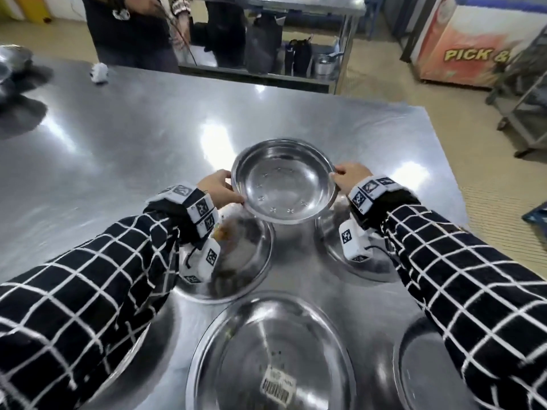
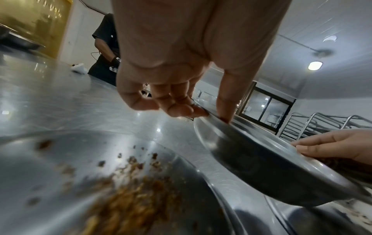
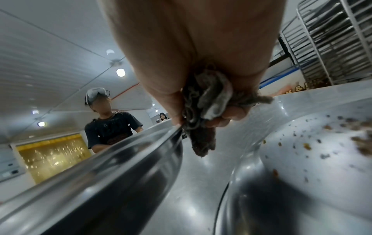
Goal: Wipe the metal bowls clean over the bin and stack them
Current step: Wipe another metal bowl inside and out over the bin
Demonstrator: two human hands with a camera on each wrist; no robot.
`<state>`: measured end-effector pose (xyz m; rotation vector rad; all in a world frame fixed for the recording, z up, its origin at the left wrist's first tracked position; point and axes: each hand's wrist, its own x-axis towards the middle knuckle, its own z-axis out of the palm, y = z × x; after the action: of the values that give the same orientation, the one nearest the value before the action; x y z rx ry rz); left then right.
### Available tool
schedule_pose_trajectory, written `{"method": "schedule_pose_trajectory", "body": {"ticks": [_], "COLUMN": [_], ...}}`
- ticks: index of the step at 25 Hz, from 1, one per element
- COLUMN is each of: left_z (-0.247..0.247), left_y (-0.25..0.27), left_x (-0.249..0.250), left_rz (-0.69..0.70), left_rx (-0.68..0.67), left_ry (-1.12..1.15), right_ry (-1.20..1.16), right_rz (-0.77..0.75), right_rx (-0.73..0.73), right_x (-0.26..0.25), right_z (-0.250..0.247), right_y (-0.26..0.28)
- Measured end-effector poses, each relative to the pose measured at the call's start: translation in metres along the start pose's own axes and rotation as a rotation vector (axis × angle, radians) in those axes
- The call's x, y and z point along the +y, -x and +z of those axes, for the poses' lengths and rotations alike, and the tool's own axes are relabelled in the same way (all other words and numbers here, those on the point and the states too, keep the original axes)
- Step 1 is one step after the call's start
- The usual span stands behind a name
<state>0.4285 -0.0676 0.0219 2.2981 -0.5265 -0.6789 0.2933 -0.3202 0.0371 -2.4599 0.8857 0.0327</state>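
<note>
I hold a clean, shiny metal bowl (image 1: 284,182) just above the steel table (image 1: 118,137), tilted slightly. My left hand (image 1: 229,187) pinches its left rim and my right hand (image 1: 340,176) pinches its right rim. In the left wrist view my left hand (image 2: 207,114) has its thumb on top of the bowl's (image 2: 261,167) rim and its fingers underneath. The right wrist view shows my right hand (image 3: 203,119) also holding a wadded grey cloth (image 3: 209,101) in its palm, beside the bowl's (image 3: 100,174) rim. Under my wrists sit two dirty bowls: the left one (image 1: 245,255) with brown food scraps, the right one (image 1: 334,250) with crumbs.
A large bowl with a barcode sticker (image 1: 269,350) lies near me, with more bowls at front right (image 1: 426,365) and under my left sleeve (image 1: 133,350). Another person (image 1: 130,31) stands across the table by a crumpled white wad (image 1: 99,73). A shelf unit (image 1: 296,39) and a freezer (image 1: 461,48) stand beyond.
</note>
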Motion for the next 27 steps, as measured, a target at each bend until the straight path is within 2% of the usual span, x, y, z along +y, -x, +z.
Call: {"method": "schedule_pose_trajectory", "body": {"ticks": [5, 10, 12, 15, 17, 21, 24, 27], "left_z": [0.019, 0.024, 0.023, 0.019, 0.011, -0.021, -0.048, -0.067], "left_y": [-0.044, -0.065, -0.063, -0.050, -0.033, 0.031, 0.104, 0.181], "left_x": [0.003, -0.003, -0.006, -0.005, -0.001, -0.007, -0.045, -0.100], "left_rz": [-0.070, -0.138, -0.143, -0.107, -0.072, -0.009, -0.027, -0.162], "left_rx": [0.019, -0.029, -0.024, 0.017, 0.056, 0.138, 0.234, 0.332], "left_ry": [-0.161, -0.243, -0.230, -0.240, -0.200, -0.099, -0.186, -0.247], "right_ry": [0.132, 0.171, 0.162, 0.075, -0.012, -0.304, -0.455, -0.517], "right_rz": [0.033, 0.042, 0.015, 0.040, -0.031, -0.257, -0.314, -0.397], "right_rx": [-0.095, -0.177, -0.110, 0.108, 0.189, 0.193, 0.008, -0.253], "right_x": [0.012, 0.015, 0.014, 0.008, -0.002, -0.041, -0.084, -0.134], "right_z": [0.019, 0.024, 0.024, 0.016, 0.008, 0.004, 0.028, 0.060], "right_y": [-0.048, -0.058, -0.053, -0.033, -0.010, 0.052, 0.095, 0.141]}}
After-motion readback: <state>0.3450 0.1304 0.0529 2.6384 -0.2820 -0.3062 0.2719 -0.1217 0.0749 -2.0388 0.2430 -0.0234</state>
